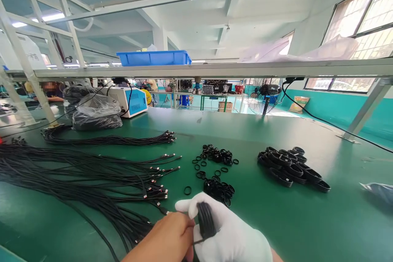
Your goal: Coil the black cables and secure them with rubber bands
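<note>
My right hand (233,233), in a white glove, is closed around a coiled black cable (206,220). The coil's stacked loops show between the thumb and the palm. Against it, on the left, is my bare left hand (173,233), its fingers curled and mostly hidden. A short strand of the cable runs from the coil toward these fingers. Just beyond the hands lies a pile of small black rings (218,189), with another heap of rings (217,154) farther back. Loose black cables (92,184) spread over the table to the left, their plug ends pointing toward the middle.
Several coiled cables (290,166) are piled on the green table (245,131) at right. Behind the loose cables stand plastic-wrapped bundles (97,110) and a blue-and-white machine (130,100). A shelf (215,70) spans overhead, carrying a blue tray (155,58). A plastic bag (379,191) lies far right.
</note>
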### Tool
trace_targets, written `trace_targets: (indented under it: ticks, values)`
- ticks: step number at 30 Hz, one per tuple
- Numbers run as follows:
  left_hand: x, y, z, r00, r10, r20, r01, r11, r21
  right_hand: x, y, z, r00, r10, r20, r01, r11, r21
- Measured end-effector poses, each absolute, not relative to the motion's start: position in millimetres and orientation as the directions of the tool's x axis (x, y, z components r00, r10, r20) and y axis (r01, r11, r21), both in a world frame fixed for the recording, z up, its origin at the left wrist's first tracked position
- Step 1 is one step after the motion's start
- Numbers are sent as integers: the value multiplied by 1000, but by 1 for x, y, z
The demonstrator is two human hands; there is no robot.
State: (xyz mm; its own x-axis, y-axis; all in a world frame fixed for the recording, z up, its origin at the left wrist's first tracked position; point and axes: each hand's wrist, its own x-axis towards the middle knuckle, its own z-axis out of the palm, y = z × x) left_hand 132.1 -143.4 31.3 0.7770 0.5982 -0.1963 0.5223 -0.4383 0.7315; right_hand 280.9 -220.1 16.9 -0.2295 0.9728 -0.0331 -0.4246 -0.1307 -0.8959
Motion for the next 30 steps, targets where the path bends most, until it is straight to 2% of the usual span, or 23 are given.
trace_targets:
  ticks: [3, 6, 11, 15, 17, 20, 22, 23, 26, 28, 30]
  values:
    - [132, -139, 40, 765, 638, -83, 362, -320, 876, 282, -216, 10, -284, 953, 104, -594, -90, -799]
    - [134, -144, 42, 730, 684, -8, 179, -179, 967, 284, -214, 5, -327, 932, 154, -631, -94, -770]
    - [148, -146, 26, 671, 742, -16, 66, -38, 997, 283, -211, 0, -329, 931, 157, -630, -93, -771]
    - [154, -146, 18, 625, 781, 14, -30, 7, 1000, 284, -209, -9, -297, 945, 141, -647, -90, -758]
    - [149, -147, 21, 588, 808, 39, -8, -42, 999, 286, -208, -11, -287, 950, 121, -660, -105, -744]
    - [138, -147, 33, 499, 851, 164, 155, -274, 949, 287, -208, -14, -304, 947, 108, -682, -137, -718]
    - [133, -144, 43, 576, 788, 217, 253, -424, 869, 286, -209, -15, -366, 925, 101, -696, -200, -690]
    - [132, -141, 47, 653, 733, 189, 277, -463, 842, 284, -210, -15, -405, 909, 95, -698, -240, -674]
    - [133, -126, 55, 804, 594, 13, 295, -418, 859, 279, -211, -13, -440, 896, 51, -704, -309, -640]
    - [136, -116, 55, 805, 589, -76, 331, -339, 881, 274, -210, -9, -368, 930, 8, -701, -272, -659]
    - [139, -108, 51, 770, 624, -132, 386, -291, 875, 268, -206, -5, -231, 970, -71, -599, -200, -775]
